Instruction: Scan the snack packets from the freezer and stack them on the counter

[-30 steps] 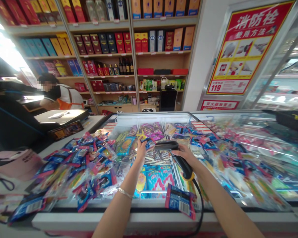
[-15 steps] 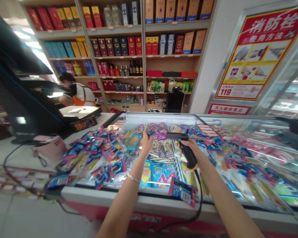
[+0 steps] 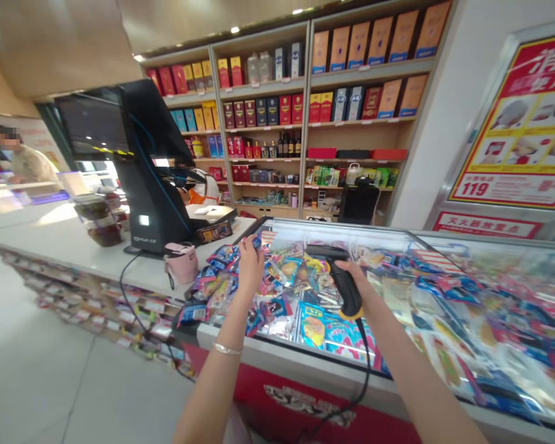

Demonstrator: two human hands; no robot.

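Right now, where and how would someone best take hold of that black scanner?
Probably by the slim handle of the black scanner, from the right, where the right hand holds it: it slopes down below the scanning head, and the cord leaves its lower end, clear of the grip.

"119" on red-and-yellow poster (image 3: 520,137), "灭火器放置点" on red sign (image 3: 488,225) below

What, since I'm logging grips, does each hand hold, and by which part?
Right hand: black scanner, by its handle. Left hand: at a blue packet; whether gripped, I can't tell.
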